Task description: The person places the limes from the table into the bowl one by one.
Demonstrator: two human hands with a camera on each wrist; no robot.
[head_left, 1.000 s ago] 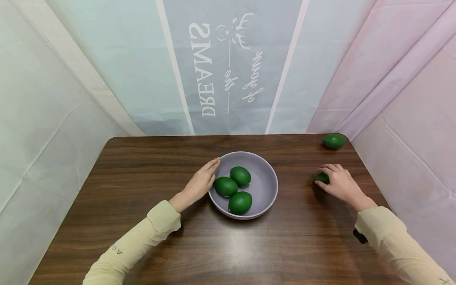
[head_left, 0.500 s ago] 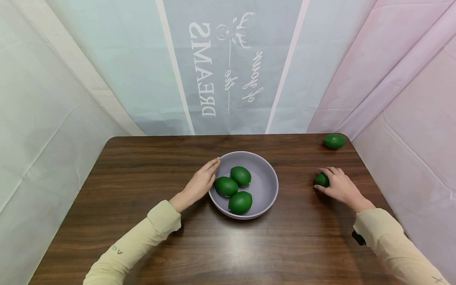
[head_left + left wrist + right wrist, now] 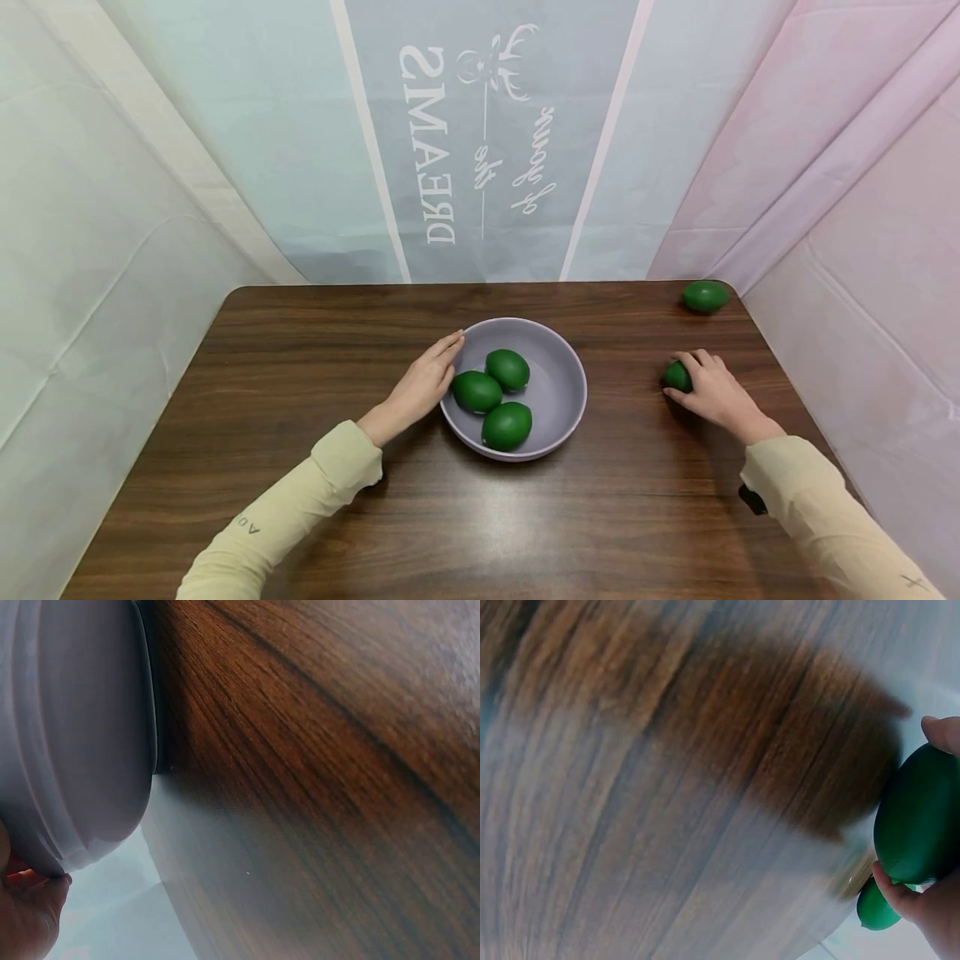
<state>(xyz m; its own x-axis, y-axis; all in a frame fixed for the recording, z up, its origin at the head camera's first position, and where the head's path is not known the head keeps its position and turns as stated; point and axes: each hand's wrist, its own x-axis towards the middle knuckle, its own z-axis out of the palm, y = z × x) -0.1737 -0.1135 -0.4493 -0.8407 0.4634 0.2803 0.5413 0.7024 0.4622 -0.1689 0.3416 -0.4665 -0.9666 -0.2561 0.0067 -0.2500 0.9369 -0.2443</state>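
Note:
A round grey-purple bowl (image 3: 551,367) stands mid-table with three green limes in it: one at the back (image 3: 507,370), one at the left (image 3: 477,392) and one at the front (image 3: 507,426). My left hand (image 3: 420,385) rests against the bowl's left rim, fingers fairly straight; the left wrist view shows fingertips (image 3: 56,889) touching that rim. Off to the right, my right hand (image 3: 716,392) grips another lime (image 3: 915,817) between thumb and fingers. Whether this lime touches the table is hard to tell. Part of it is hidden by the hand.
One more lime (image 3: 705,297) lies at the table's back right corner. The dark wooden table (image 3: 315,350) is bordered by a pale blue cloth (image 3: 300,150) behind and light cloth walls on both sides.
The right hand has shifted slightly around its lime, and more of that lime shows now. My left hand, the bowl and the limes in it keep their places.

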